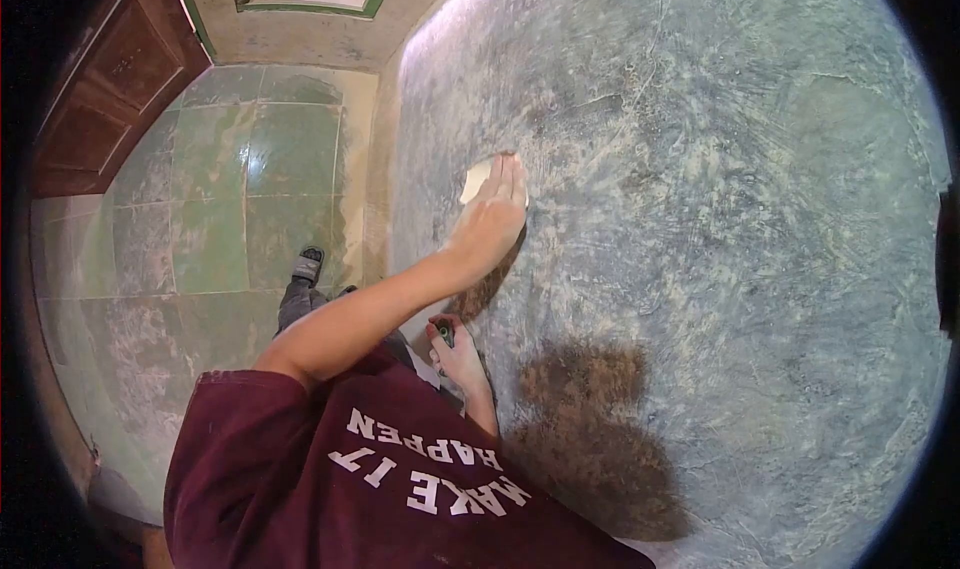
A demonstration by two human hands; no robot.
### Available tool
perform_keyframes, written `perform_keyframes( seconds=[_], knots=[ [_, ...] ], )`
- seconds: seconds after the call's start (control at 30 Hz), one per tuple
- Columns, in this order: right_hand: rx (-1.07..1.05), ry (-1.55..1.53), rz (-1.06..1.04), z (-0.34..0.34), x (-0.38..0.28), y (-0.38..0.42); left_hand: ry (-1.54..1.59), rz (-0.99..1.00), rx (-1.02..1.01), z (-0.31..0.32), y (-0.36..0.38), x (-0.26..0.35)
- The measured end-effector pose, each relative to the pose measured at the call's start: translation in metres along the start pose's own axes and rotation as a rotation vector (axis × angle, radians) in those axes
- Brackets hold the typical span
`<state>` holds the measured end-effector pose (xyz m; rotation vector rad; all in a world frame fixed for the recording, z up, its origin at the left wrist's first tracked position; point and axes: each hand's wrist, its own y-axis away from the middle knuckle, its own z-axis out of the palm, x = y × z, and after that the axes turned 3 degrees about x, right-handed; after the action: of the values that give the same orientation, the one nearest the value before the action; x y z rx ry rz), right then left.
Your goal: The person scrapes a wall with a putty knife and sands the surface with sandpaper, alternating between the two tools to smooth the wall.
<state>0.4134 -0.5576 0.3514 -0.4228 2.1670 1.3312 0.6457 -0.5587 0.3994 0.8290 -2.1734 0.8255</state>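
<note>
My left hand (494,209) reaches across to the mottled grey wall (720,229). Its fingers are together over a thin pale flat piece (476,181), which shows beside them against the wall. Lower down, close to the shirt's hem, my right hand (456,355) is closed around a small dark green object (445,333), perhaps a handle; the fingers hide much of it. A pale grey flat part (424,371) shows just below this hand, and its link to the object cannot be made out.
Green tiles cover the floor (208,244) at left, where my sandaled foot (309,262) shows. A brown wooden door (125,64) and a green-framed opening (308,9) are at the upper left. A brown patch (580,374) marks the wall, partly in shadow.
</note>
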Motion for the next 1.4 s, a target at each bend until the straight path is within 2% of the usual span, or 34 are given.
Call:
perform_keyframes(
  seconds=[0.07,0.1,0.17,0.33,0.4,0.53,0.6,0.67,0.73,0.8,0.93,0.97,1.0,1.03,1.07,1.1,1.13,1.27,1.3,1.4],
  knots=[
    [0.007,-0.019,0.009,0.002,-0.004,0.009,-0.294,-0.048,-0.213,-0.019,-0.019,0.009],
    [0.025,0.003,0.028,0.002,-0.011,0.011,-0.294,-0.048,-0.216,-0.011,-0.009,0.009],
    [0.037,0.026,0.026,0.001,-0.013,0.006,-0.087,-0.02,-0.019,0.007,0.008,0.003],
    [0.022,-0.024,0.013,0.001,-0.002,0.005,-0.173,-0.022,-0.01,-0.001,-0.014,-0.004],
    [0.033,-0.015,0.001,0.001,-0.002,0.009,0.141,-0.134,-0.01,-0.011,-0.017,-0.001],
    [0.028,-0.047,-0.017,0.003,-0.002,0.002,-0.137,0.043,0.006,0.002,0.0,0.003],
    [0.023,-0.03,0.011,0.001,-0.011,0.005,-0.097,-0.009,0.005,0.005,-0.011,-0.005],
    [0.016,-0.012,0.033,0.001,-0.01,0.008,0.081,-0.119,-0.04,-0.005,-0.016,-0.006],
    [0.019,0.002,-0.035,0.001,-0.004,0.003,0.005,-0.087,-0.117,0.0,0.006,0.012],
    [0.046,0.052,-0.045,0.002,-0.007,0.006,-0.013,-0.019,-0.073,-0.01,0.002,0.016],
    [0.032,-0.021,0.016,0.002,-0.018,0.018,0.045,-0.103,-0.008,-0.009,-0.017,0.002],
    [0.019,-0.035,0.049,0.001,-0.023,0.016,0.054,-0.108,-0.067,-0.011,-0.008,0.011],
    [0.022,-0.036,0.034,0.001,-0.012,0.013,0.064,-0.107,-0.125,-0.015,0.0,0.021],
    [0.037,0.043,-0.034,0.001,0.004,0.003,0.076,-0.067,-0.098,-0.006,0.004,0.019],
    [0.055,0.117,-0.1,0.002,0.011,-0.006,0.063,-0.048,-0.076,-0.003,-0.008,0.009],
    [0.06,0.085,-0.017,0.002,0.007,-0.003,-0.006,-0.06,-0.021,-0.003,-0.015,0.005],
    [0.062,0.088,-0.026,0.001,0.003,-0.002,-0.071,-0.08,0.032,-0.003,-0.021,0.001],
    [0.037,0.064,-0.04,0.001,-0.004,0.009,-0.333,-0.01,-0.018,0.012,-0.008,0.007],
    [0.025,0.046,-0.028,0.002,-0.006,0.006,-0.418,0.071,-0.074,-0.003,-0.001,0.021],
    [0.032,0.031,-0.095,0.001,0.021,-0.008,-0.401,0.016,-0.036,-0.003,-0.022,0.009]
  ],
)
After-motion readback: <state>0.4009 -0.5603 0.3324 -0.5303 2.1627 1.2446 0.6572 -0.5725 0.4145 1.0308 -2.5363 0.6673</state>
